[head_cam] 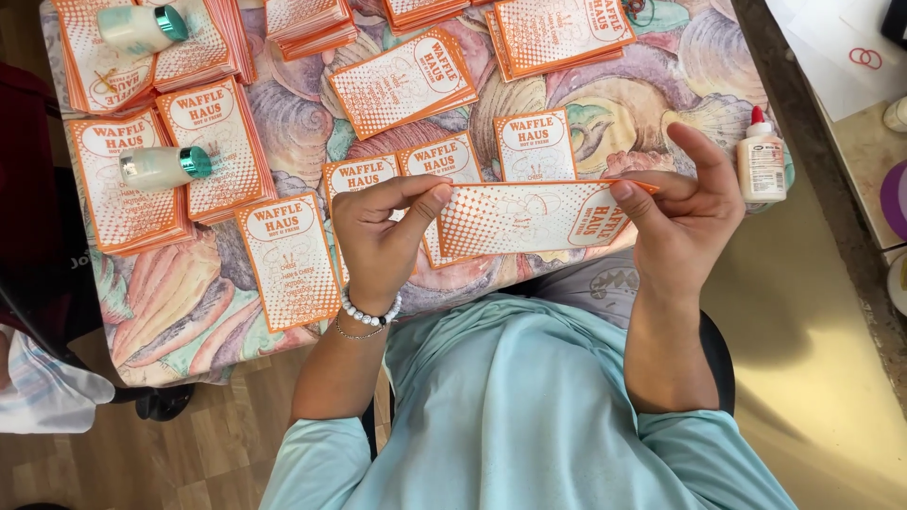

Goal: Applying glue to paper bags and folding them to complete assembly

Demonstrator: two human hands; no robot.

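Seated at the table (661, 57), looking straight down; both my hands hold one orange-and-white printed paper sleeve (529, 219) lifted above the table's near edge, long side running left to right; my left hand (383, 236) pinches its left end between thumb and fingertips, a white bead bracelet (370, 314) and a thin chain at that wrist; my right hand (688, 212) pinches the right end, thumb on top, index finger raised and pointing up; sleeve sits level, slightly bowed. Under and beyond it, loose matching orange cards (288, 262) lie flat on a shell-patterned tablecloth (293, 123); several stacks of the same cards (123, 189) sit at the far left and along the far edge; two white bottles with teal caps (161, 165) lie on their sides atop the left stacks; a small white glue bottle with a red tip (761, 161) stands upright at the table's right edge, just beside my right hand but apart from it.
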